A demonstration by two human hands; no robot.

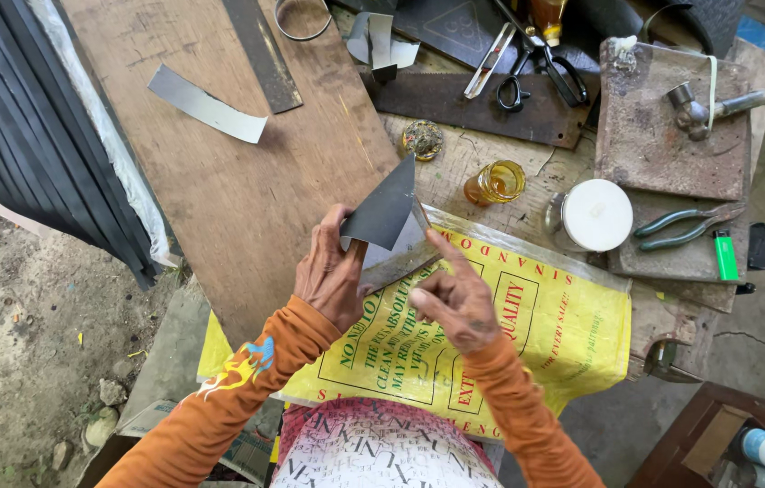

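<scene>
- Triangular grey sheet piece [385, 210] stood point-up over the middle of the tabletop [247, 190], held between both hands, above a flat metal bar [398, 262] that lay slanted under it
- Stack of dark ribbed sheets [30, 117] leaned at the far left, beside bare ground
- Pale grey strip [206, 105] lay loose on the brown wooden board, well apart from the hands
- Left hand [330, 271] in an orange sleeve had its fingers closed on the lower left corner of the triangular piece, thumb on top
- Right hand [456, 298] sat just beside it, forefinger stretched up to touch the piece's lower right edge, the other fingers curled in
- Yellow printed sack [572, 325] was spread under both hands
- Amber glass jar [495, 182] stood near the piece's tip, with a white round lid [596, 214] further right
- Black-handled scissors [536, 72] lay at the top
- Hammer [726, 101] rested on a rusty plate, and green-handled pliers [685, 226] and a green lighter [726, 255] lay at the far right
</scene>
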